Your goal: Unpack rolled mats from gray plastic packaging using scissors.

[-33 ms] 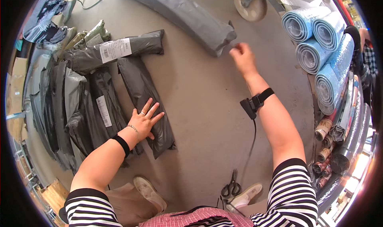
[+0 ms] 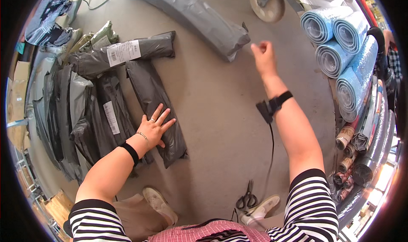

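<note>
With its fingers spread, my left hand point(image 2: 155, 128) lies flat on a long dark grey plastic-wrapped package point(image 2: 146, 82) on the floor. My right hand point(image 2: 265, 59) is raised, its fingers curled in; whether anything is inside them is hidden. Just left of it is the near end of a long grey wrapped package point(image 2: 204, 23), apart from the hand. Beyond my left hand, another dark package with a white label point(image 2: 123, 53) lies crosswise at the head of the pile. Several dark wrapped packages point(image 2: 80, 114) lie side by side to the left.
Rolls of blue-silver sheeting point(image 2: 333, 59) are stacked at the right, with more wrapped rolls point(image 2: 374, 152) nearer. Black scissors point(image 2: 246, 197) lie by my right shoe point(image 2: 265, 206). A caster wheel point(image 2: 267, 6) stands at the far side. A cable hangs from my right wrist device point(image 2: 267, 110).
My right hand has moved slightly right, farther from the end of the long grey package. My left hand stays on the dark package.
</note>
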{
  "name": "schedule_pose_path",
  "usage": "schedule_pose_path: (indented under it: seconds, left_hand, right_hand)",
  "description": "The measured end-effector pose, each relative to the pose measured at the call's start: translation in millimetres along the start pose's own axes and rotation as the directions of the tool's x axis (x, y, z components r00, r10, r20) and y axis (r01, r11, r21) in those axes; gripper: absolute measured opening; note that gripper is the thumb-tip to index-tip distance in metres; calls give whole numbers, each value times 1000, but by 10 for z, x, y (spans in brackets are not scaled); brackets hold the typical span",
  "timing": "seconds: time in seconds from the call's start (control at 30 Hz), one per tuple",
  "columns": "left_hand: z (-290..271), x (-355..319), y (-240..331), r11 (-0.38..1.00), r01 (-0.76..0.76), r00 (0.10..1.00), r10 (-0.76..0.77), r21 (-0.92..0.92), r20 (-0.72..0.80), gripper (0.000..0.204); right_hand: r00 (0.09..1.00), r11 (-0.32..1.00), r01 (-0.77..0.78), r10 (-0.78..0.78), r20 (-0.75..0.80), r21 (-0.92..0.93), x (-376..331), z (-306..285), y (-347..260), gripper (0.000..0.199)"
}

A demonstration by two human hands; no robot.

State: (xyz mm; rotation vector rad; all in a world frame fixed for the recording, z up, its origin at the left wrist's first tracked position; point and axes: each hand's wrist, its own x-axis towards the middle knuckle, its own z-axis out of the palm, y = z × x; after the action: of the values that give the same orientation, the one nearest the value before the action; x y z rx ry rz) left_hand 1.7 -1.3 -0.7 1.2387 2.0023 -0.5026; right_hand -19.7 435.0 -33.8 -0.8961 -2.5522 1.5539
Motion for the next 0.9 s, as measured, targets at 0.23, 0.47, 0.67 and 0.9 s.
schedule_pose_path:
  seconds: [0.23, 0.47, 0.67, 0.9]
  left_hand:
    - [53, -32, -26, 1000, -11, 996, 12, 11, -84, 108]
    - [10, -87, 27, 1000, 15, 994, -15, -2, -106, 105]
    - [128, -407, 241, 973, 137, 988, -148, 189, 50, 97]
    - [66, -2149, 16, 993, 105, 949, -85, 48, -304, 79]
  right_hand:
    - [977, 948, 210, -196, 80, -238, 282, 502, -481, 106]
    - [975, 824, 203, -222, 29, -529, -399, 796, -628, 87]
    - [999, 921, 45, -44, 12, -386, -1554, 849, -362, 84]
    - [987, 901, -152, 117, -109, -407, -3953, 1084, -49, 79]
